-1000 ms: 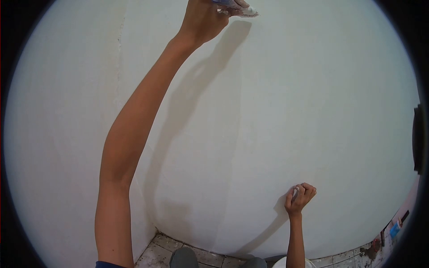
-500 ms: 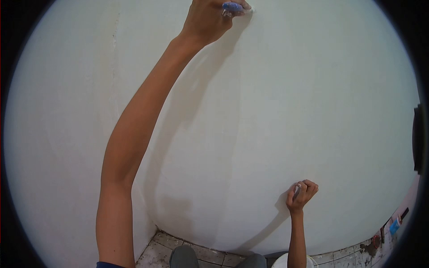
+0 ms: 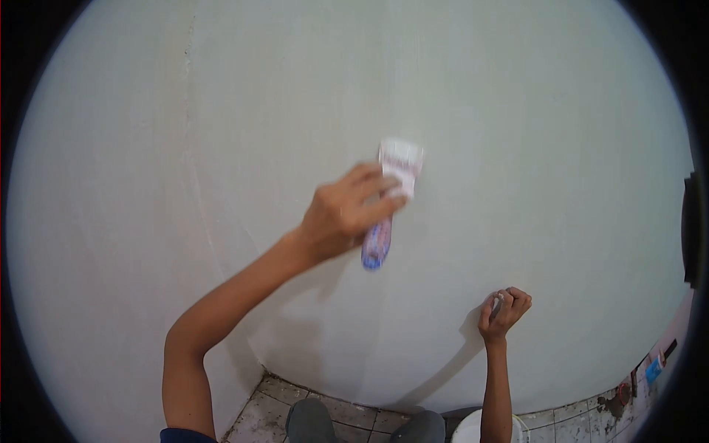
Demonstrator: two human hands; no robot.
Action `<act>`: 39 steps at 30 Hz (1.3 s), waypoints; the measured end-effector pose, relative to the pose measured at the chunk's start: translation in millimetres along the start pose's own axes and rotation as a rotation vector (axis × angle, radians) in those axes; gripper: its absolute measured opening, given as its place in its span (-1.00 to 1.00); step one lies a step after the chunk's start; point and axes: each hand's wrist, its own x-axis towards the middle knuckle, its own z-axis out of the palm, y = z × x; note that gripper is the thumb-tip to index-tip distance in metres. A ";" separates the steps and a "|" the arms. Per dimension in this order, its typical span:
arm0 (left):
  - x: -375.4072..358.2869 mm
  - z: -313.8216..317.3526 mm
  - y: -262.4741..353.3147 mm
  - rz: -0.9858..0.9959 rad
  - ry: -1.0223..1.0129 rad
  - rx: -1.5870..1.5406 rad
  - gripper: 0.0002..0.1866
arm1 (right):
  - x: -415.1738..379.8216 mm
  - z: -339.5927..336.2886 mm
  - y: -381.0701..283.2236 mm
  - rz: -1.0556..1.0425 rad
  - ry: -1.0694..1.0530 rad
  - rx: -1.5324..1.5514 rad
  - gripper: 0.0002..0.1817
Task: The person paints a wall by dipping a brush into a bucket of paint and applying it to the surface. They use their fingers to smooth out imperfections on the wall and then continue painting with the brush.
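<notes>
My left hand (image 3: 351,214) is closed around a paintbrush (image 3: 375,247) with a purple-blue handle. The brush's white, paint-covered head (image 3: 402,155) points up against the pale wall (image 3: 480,96); motion blurs it a little. Lower and to the right, my right hand (image 3: 504,314) is closed near the wall, fingers curled. A small greyish thing shows between its thumb and fingers, too little of it visible to name.
A white bucket (image 3: 467,428) stands on the dirty tiled floor (image 3: 277,395), partly behind my right forearm. My knees (image 3: 309,421) are at the bottom. A blue item (image 3: 654,368) lies at the lower right, and a dark object (image 3: 690,229) is at the right edge.
My left hand has come down with the paintbrush from the top of the view to its middle, the brush head now pointing up. My right hand has shifted slightly up and right.
</notes>
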 end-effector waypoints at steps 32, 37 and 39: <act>-71.5 10.6 62.8 -0.210 -0.331 -0.517 -0.66 | -0.1 0.9 2.8 -0.010 -0.005 0.005 -0.75; 25.4 23.0 -36.4 -0.093 0.141 -0.457 -0.95 | -0.2 -0.2 2.5 -0.016 -0.007 0.001 -0.76; 90.4 13.2 -82.1 0.065 0.343 -0.190 -0.96 | -0.8 0.6 3.3 -0.018 -0.007 -0.005 -0.77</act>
